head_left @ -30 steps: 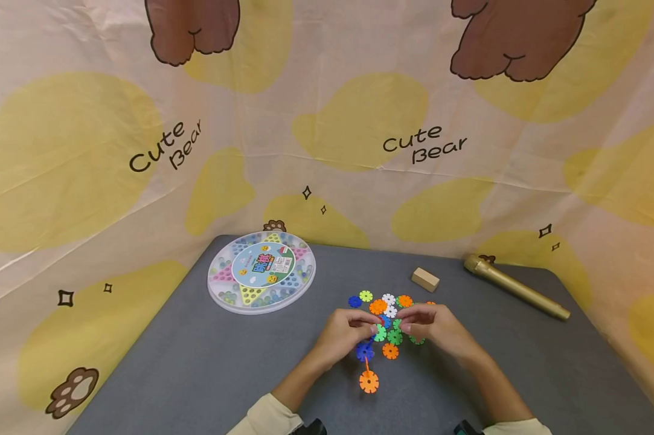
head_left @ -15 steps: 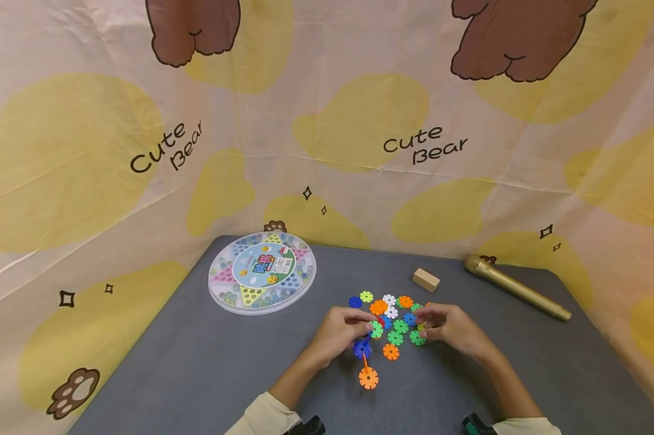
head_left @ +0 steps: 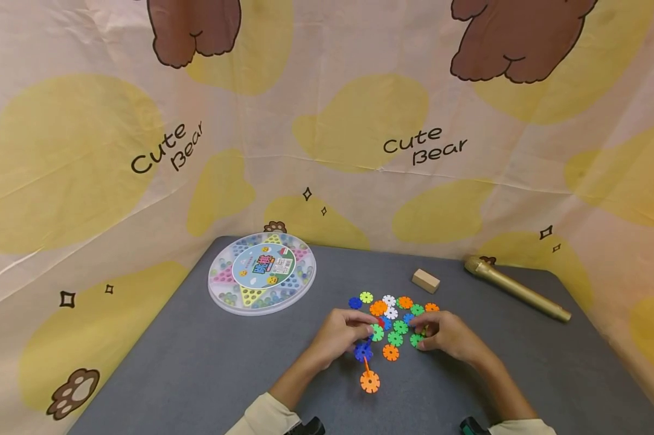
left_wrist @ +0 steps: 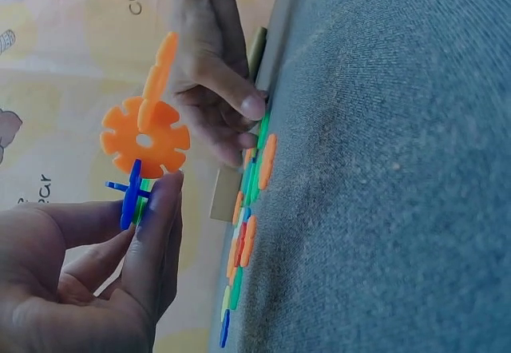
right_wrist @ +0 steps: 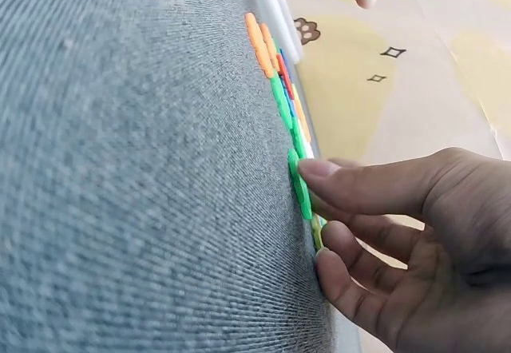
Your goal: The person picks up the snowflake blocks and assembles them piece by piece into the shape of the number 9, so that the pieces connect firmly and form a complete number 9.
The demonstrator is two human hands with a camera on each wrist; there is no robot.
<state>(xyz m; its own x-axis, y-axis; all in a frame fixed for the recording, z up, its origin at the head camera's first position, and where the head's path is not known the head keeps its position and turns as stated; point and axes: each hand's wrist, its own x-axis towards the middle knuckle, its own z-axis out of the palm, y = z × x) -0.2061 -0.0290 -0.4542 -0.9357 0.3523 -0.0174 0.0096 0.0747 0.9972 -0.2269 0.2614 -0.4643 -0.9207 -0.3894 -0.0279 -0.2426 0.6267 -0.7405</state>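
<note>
Pinching joined discs (head_left: 363,352), the left hand (head_left: 334,336) sits at lower centre. The right hand (head_left: 450,333), fingers loosely parted, touches a green disc (head_left: 416,341), lower right of centre.

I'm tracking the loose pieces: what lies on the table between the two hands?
In the head view, green discs and partly hidden blue discs and a red piece lie between the left hand and right hand.

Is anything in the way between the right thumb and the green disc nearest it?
Nothing visible: the right hand has its thumb tip right at the green disc, with no other piece between them.
</note>
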